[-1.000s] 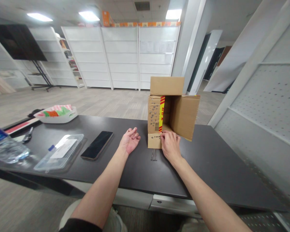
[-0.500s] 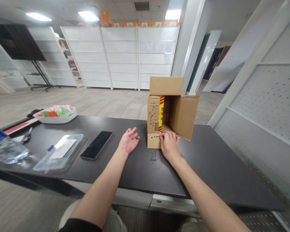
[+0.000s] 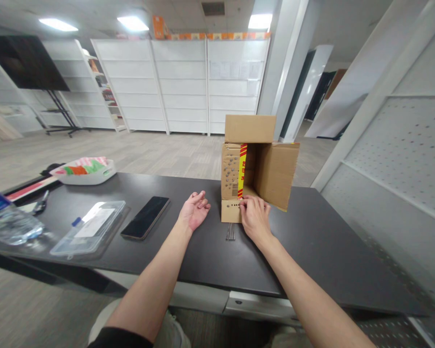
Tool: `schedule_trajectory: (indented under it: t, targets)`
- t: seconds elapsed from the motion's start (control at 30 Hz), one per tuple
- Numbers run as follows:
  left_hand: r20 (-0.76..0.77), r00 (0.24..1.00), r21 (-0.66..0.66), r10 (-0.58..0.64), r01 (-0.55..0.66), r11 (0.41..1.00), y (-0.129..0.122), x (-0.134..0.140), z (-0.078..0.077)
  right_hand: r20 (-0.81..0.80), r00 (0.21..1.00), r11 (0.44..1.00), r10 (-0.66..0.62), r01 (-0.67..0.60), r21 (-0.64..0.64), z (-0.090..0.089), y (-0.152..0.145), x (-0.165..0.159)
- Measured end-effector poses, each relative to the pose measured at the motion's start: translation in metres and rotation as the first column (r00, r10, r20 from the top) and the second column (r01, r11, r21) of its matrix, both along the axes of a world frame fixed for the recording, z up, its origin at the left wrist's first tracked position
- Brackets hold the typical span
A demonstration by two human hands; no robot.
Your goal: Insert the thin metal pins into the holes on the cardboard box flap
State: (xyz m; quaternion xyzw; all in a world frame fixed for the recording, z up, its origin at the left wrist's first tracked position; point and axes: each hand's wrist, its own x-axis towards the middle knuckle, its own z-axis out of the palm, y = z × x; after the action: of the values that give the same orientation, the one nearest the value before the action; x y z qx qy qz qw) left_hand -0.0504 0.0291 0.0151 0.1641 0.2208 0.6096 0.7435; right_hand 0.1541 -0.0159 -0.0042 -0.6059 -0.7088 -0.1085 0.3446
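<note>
A cardboard box [image 3: 230,164] stands on the dark table, its opening toward me and its flaps spread. Yellow-and-red tape runs down its front, beside a patch of small grey round heads. The lower flap [image 3: 229,212] hangs down and has a row of small dark holes. My right hand [image 3: 255,217] is at that flap's right part, fingertips pinched together by the row; whatever they hold is hidden. Several thin metal screws or nails [image 3: 230,233] lie on the table just below the flap. My left hand [image 3: 195,211] rests palm up left of the box, fingers loosely curled and apart, holding nothing.
Left of my left hand lie a black phone [image 3: 145,217] and a clear plastic case [image 3: 89,229]. Farther left are a plastic bottle [image 3: 12,222] and a white basket [image 3: 89,178] with colourful items. A perforated white panel [image 3: 402,145] stands along the right.
</note>
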Motion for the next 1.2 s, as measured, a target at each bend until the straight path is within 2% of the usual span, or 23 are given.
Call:
schedule_trajectory:
  t: [0.47, 1.2]
  targets:
    - [-0.013, 1.000, 0.010, 0.002, -0.002, 1.000, 0.0004, -0.0005, -0.0011, -0.046, 0.998, 0.999, 0.034, -0.034, 0.003, 0.0062, -0.0046, -0.0014]
    - [-0.014, 1.000, 0.004, -0.002, 0.002, 1.000, 0.0003, -0.0001, 0.0002, -0.088, 0.995, 0.999, 0.038, -0.040, -0.019, 0.0053, -0.0033, -0.0011]
